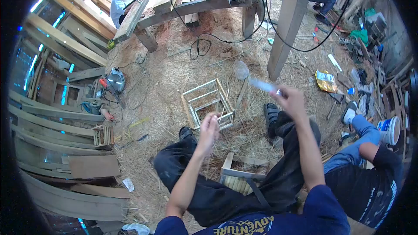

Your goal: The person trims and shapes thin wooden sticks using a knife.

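Observation:
My left hand (pixel 209 131) is closed in a pinch in front of my knees, on a thin wooden stick (pixel 225 102) that points up and away. To the right and higher, my right hand (pixel 291 101) grips a knife (pixel 264 86). Its pale blade is smeared by motion and points left. Beyond my left hand, a small wooden frame (pixel 191 112) of slim posts and rungs stands on the ground between my feet. Closer to my body, between my legs, is a wooden stool-like piece (pixel 238 184) with round slats, partly hidden by my legs.
Straw and shavings cover the floor. A circular saw (pixel 115 81) lies at left near stacked planks (pixel 56 135). Ahead stand a workbench (pixel 193 12) and a wooden post (pixel 291 21) with hanging cables. One person (pixel 365 178) sits close at my right; two others are farther off.

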### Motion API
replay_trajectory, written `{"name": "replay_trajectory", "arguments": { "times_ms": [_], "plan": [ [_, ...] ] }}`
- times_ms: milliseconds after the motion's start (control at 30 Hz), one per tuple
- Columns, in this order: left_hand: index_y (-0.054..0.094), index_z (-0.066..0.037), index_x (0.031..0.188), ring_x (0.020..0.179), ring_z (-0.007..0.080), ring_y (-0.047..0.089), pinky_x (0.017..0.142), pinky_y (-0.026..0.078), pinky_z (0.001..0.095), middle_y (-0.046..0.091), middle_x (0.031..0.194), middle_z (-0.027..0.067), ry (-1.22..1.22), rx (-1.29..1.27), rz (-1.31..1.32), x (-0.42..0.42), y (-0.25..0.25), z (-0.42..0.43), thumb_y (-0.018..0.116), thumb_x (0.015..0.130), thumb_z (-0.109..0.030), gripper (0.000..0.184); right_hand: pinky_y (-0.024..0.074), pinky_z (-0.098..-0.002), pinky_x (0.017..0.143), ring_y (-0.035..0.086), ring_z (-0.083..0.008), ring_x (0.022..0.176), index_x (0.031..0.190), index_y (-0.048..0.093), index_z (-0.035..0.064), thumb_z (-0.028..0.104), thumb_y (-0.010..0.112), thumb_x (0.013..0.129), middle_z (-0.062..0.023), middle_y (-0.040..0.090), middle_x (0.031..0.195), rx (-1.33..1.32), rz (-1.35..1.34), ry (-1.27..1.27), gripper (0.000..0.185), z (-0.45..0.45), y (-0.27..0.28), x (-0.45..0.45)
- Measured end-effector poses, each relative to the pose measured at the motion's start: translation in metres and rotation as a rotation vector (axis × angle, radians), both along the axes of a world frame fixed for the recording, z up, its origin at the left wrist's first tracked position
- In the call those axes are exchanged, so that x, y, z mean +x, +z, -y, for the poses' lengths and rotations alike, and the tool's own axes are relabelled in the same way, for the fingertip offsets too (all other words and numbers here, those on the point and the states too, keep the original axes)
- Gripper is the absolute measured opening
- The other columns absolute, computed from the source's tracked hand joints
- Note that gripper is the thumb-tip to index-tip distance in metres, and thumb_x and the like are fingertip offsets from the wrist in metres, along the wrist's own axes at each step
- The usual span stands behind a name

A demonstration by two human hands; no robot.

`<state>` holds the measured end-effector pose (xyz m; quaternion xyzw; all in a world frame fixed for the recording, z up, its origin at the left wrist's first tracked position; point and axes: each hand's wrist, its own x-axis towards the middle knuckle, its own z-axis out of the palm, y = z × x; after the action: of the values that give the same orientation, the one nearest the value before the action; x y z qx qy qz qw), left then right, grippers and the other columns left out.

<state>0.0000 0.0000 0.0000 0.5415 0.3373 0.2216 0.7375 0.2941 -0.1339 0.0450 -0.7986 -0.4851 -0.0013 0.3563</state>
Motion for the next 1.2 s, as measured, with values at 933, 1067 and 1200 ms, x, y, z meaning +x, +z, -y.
{"name": "replay_trajectory", "arguments": {
  "times_ms": [933,1067,1200],
  "plan": [
    [0.053,-0.01,0.141,0.054,0.0001,0.035,0.045,0.026,0.0177,0.05,0.073,-0.0042,0.111,-0.011,0.133,0.034,0.021,0.002,0.05,0.104,-0.019,0.039,0.0511,-0.0414,0.077,0.066,-0.0352,0.089,0.11,0.063,0.0,0.027,0.063,0.094,-0.0183,0.067,0.097,0.076,-0.17,0.613,0.032,-0.058,-0.019,-0.086],
    [0.049,-0.007,0.143,0.052,0.0003,0.032,0.045,0.024,0.0181,0.051,0.072,-0.0036,0.099,0.05,0.096,0.035,0.022,0.006,0.05,0.104,-0.018,0.041,0.0504,-0.0439,0.079,0.065,-0.0375,0.092,0.111,0.062,0.0002,0.027,0.061,0.094,-0.0189,0.067,0.098,0.085,-0.011,0.58,0.032,-0.059,-0.02,-0.081],
    [0.047,-0.006,0.145,0.051,0.0006,0.031,0.045,0.023,0.0186,0.051,0.072,-0.0035,0.11,0.122,0.072,0.036,0.015,0.004,0.05,0.104,-0.016,0.042,0.0501,-0.0448,0.08,0.064,-0.0376,0.093,0.112,0.061,0.0004,0.026,0.06,0.094,-0.0183,0.067,0.098,0.018,-0.061,0.58,0.031,-0.058,-0.013,-0.084]
  ]
}}
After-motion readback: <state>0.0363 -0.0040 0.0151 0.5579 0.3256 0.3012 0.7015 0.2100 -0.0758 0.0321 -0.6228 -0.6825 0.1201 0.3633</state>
